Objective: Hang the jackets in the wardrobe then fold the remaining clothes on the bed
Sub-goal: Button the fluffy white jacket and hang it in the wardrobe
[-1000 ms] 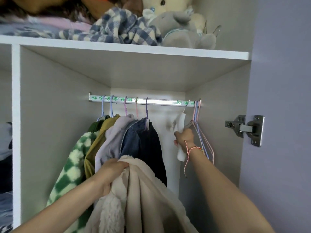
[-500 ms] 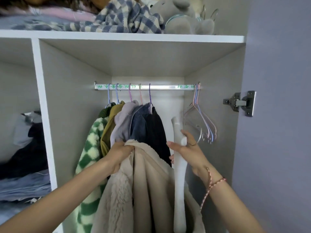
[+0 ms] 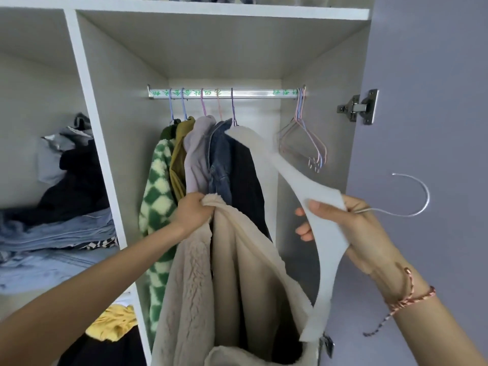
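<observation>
The cream jacket (image 3: 237,273) is soft, fluffy cloth. The white hanger (image 3: 327,233) looks smooth and matt, with a shiny metal hook (image 3: 427,198). The rail (image 3: 250,93) is shiny metal. The wardrobe boards (image 3: 126,114) are smooth and dull.

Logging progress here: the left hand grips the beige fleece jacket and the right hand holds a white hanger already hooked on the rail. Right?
Not quite. In the head view the white hanger is off the rail, its hook free before the door. The left hand grips the beige fleece jacket and the right hand holds the hanger.
</observation>
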`<action>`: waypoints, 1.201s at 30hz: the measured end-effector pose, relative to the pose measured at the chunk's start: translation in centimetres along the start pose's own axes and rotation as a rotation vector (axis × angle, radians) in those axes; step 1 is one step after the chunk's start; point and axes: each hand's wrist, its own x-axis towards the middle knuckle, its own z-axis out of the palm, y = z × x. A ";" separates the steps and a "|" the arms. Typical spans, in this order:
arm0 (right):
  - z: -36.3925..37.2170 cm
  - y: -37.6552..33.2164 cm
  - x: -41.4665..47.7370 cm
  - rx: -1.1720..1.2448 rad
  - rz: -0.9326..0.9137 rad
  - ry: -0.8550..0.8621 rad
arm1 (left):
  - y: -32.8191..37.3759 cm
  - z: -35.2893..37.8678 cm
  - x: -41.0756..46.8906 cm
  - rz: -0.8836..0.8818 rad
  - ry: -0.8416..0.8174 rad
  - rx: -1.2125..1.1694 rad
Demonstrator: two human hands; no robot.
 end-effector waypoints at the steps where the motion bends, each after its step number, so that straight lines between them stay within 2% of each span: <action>1: 0.1 -0.6 -0.5 -0.012 -0.017 -0.013 | -0.1 -0.2 -0.3 0.031 0.008 0.057; 3: 0.0 -1.5 -1.4 -0.131 0.055 -0.111 | -0.5 -0.8 -1.2 0.083 0.017 0.139; 6: -0.1 -0.4 -2.1 -0.356 0.288 -0.263 | -1.6 -1.4 -2.0 0.118 -0.002 0.232; 8: 0.1 1.4 -2.2 -0.344 0.379 -0.242 | -2.6 -1.7 -2.3 0.068 -0.011 0.255; 12: 0.2 3.4 -1.5 -0.313 0.446 -0.241 | -4.1 -1.6 -3.0 -0.020 -0.061 0.277; 16: -0.1 4.2 -1.4 -0.382 0.483 -0.293 | -6.1 -1.2 -3.1 -0.160 -0.009 0.272; 19: 1.4 5.4 -1.7 -0.432 0.508 -0.339 | -6.7 0.0 -3.5 -0.163 -0.014 0.240; 23: 2.3 5.7 -2.2 -0.419 0.501 -0.378 | -7.2 0.5 -3.5 -0.099 0.036 0.265; 26: 2.3 6.4 -2.2 -0.455 0.456 -0.326 | -7.0 0.1 -3.6 -0.065 0.071 0.313; 29: 3.9 8.7 -2.3 -0.435 0.498 -0.376 | -5.7 0.4 -4.9 0.016 0.008 0.367; 31: 4.9 10.8 -1.6 -0.384 0.518 -0.311 | -4.6 1.1 -5.9 0.084 -0.037 0.410; 33: 5.9 12.6 -0.7 -0.422 0.466 -0.285 | -3.4 1.5 -7.2 0.152 -0.067 0.429; 35: 6.9 14.3 0.1 -0.472 0.401 -0.348 | -1.9 1.6 -8.4 0.232 -0.065 0.410; 36: 7.3 15.0 0.3 -0.424 0.382 -0.368 | -1.0 1.5 -9.0 0.255 -0.057 0.399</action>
